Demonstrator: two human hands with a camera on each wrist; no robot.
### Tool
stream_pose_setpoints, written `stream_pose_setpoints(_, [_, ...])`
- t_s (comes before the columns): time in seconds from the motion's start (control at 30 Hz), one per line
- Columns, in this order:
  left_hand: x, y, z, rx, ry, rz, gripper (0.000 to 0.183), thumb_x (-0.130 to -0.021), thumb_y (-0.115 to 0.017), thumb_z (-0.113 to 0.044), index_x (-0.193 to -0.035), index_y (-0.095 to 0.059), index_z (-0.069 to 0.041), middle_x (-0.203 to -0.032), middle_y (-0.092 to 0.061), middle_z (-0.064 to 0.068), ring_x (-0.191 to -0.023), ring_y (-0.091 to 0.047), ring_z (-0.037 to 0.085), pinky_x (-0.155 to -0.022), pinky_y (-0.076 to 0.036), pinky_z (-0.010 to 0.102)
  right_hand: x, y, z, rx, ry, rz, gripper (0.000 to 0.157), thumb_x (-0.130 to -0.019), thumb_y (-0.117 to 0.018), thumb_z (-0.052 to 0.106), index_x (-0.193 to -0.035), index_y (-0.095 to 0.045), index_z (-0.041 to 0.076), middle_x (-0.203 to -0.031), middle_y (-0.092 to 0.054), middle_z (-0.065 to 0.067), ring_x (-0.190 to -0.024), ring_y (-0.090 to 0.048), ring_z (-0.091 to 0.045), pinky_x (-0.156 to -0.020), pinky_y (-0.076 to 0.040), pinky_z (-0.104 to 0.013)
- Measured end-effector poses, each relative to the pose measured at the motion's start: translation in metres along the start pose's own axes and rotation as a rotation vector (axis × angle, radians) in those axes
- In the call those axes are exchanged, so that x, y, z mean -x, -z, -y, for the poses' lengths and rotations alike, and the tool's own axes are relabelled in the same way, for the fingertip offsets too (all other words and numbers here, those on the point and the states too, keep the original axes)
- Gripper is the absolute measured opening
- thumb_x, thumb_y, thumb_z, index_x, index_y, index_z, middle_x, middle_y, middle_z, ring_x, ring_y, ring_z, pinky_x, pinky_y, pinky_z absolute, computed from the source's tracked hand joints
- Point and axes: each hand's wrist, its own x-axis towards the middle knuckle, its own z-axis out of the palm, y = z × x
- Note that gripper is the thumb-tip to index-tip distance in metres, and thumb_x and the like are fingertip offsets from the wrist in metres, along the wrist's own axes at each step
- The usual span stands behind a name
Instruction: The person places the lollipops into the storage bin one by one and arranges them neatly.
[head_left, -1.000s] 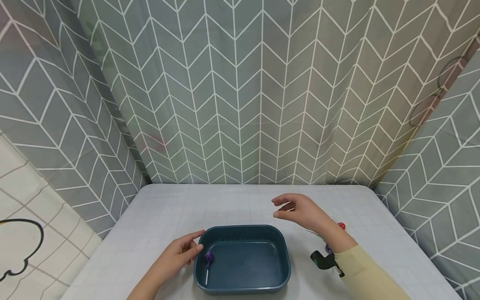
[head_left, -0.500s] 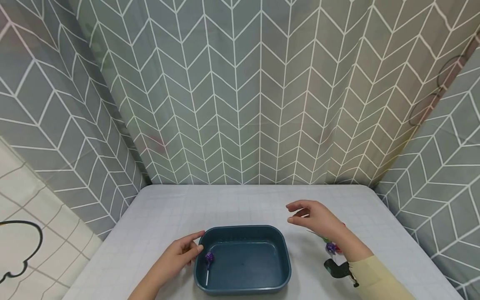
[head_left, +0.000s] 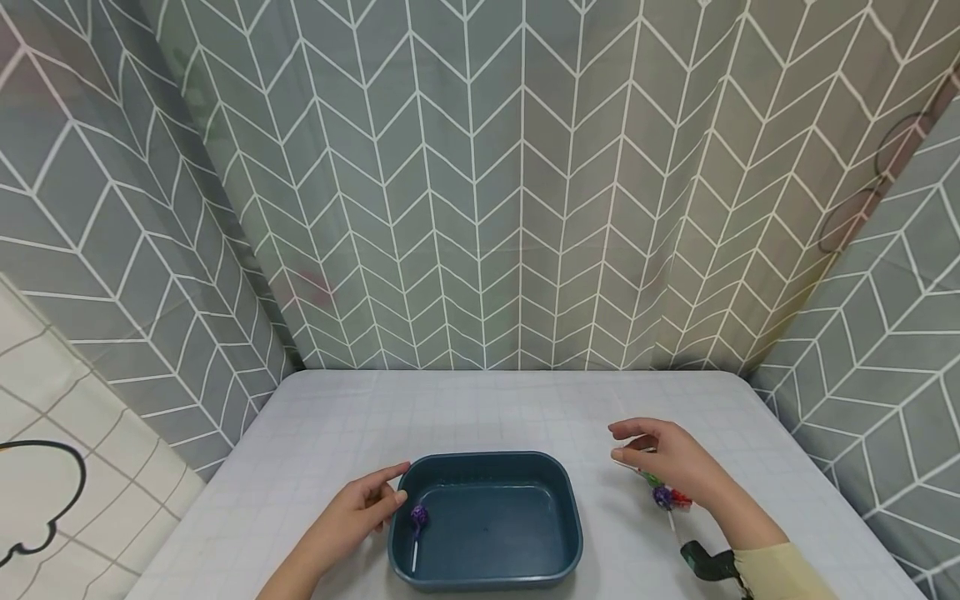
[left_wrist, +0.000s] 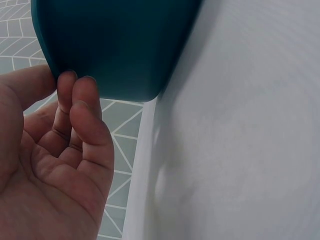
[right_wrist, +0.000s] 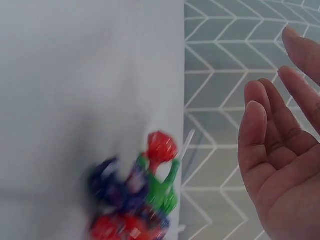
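At the left end of a dark blue rectangular plastic tub, my left hand holds the rim. Its thumb and index finger are at the edge, and other fingertips bend against the outer wall in the left wrist view. Inside the tub lies a purple-wrapped lollipop near the left wall. My right hand holds nothing, fingers loosely bent, above the table's right side. Beside and partly beneath it are several lollipops: a purple one, a red one and a green one.
A white cloth covers the table. Grey chevron curtains hang behind it and along both sides. A black wrist camera is strapped at my right sleeve.
My right hand has moved right and nearer to me, from beyond the tub's right corner to the lollipops, uncovering more of them. The left hand and tub stay put.
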Motion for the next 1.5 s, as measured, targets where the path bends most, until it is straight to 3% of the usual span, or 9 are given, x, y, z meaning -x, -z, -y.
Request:
stream_pose_setpoints(0.3, [0.000,-0.001,0.002,0.000,0.009,0.003,0.054,-0.097,-0.065,-0.030,-0.144,-0.050,-0.008,-0.084,-0.060,0.006,-0.068,-0.058,0.023,-0.058,-0.051,0.029,0.023,0.007,-0.025,0.043,-0.091,-0.017,0.045,-0.087,-0.077,0.033,-0.123,-0.068,0.006,-0.114,-0.067,-0.008,-0.094,-0.063,-0.018,-0.075,-0.052,-0.028])
stream_pose_setpoints(0.47, [0.000,-0.001,0.000,-0.011,0.004,0.000,0.054,-0.097,-0.065,-0.031,-0.144,-0.051,-0.008,-0.083,-0.060,0.007,-0.068,-0.058,0.022,-0.058,-0.051,0.029,0.032,0.010,-0.040,0.011,-0.121,-0.023,0.044,-0.087,-0.078,0.030,-0.121,-0.068,0.004,-0.115,-0.066,-0.010,-0.092,-0.064,-0.018,-0.068,-0.053,-0.029])
stream_pose_setpoints(0.83, [-0.001,-0.001,-0.002,-0.032,-0.010,0.003,0.053,-0.097,-0.065,-0.033,-0.142,-0.052,-0.008,-0.083,-0.061,0.006,-0.067,-0.057,0.019,-0.057,-0.051,0.029,0.044,0.015,-0.060,0.041,-0.147,-0.014,0.046,-0.087,-0.077,0.031,-0.122,-0.068,0.003,-0.105,-0.065,-0.003,-0.091,-0.060,-0.019,-0.065,-0.050,-0.029])
stream_pose_setpoints(1.17, [0.000,0.000,-0.003,-0.030,-0.003,-0.003,0.053,-0.097,-0.065,-0.030,-0.143,-0.052,-0.007,-0.083,-0.060,0.007,-0.067,-0.057,0.020,-0.057,-0.050,0.029,0.045,0.004,-0.055,0.313,-0.022,-0.060,0.027,-0.083,-0.081,0.020,-0.107,-0.074,0.010,-0.076,-0.055,0.006,-0.069,-0.048,-0.009,-0.059,-0.040,-0.026])
stream_pose_setpoints(1.33, [0.001,0.000,-0.006,-0.037,-0.002,-0.006,0.053,-0.096,-0.066,-0.031,-0.142,-0.052,-0.007,-0.082,-0.060,0.007,-0.067,-0.057,0.021,-0.057,-0.050,0.029,0.042,0.000,-0.051,0.406,-0.010,-0.021,0.020,-0.082,-0.081,0.018,-0.100,-0.075,0.012,-0.074,-0.051,0.006,-0.068,-0.045,-0.012,-0.058,-0.037,-0.028])
stream_pose_setpoints(1.5, [0.001,0.000,-0.007,-0.053,-0.005,-0.002,0.052,-0.097,-0.065,-0.031,-0.142,-0.052,-0.006,-0.082,-0.060,0.007,-0.067,-0.057,0.021,-0.058,-0.051,0.029,0.043,-0.002,-0.047,0.469,0.021,-0.005,0.018,-0.080,-0.082,0.018,-0.096,-0.076,0.014,-0.079,-0.058,0.009,-0.070,-0.047,-0.010,-0.064,-0.044,-0.032])
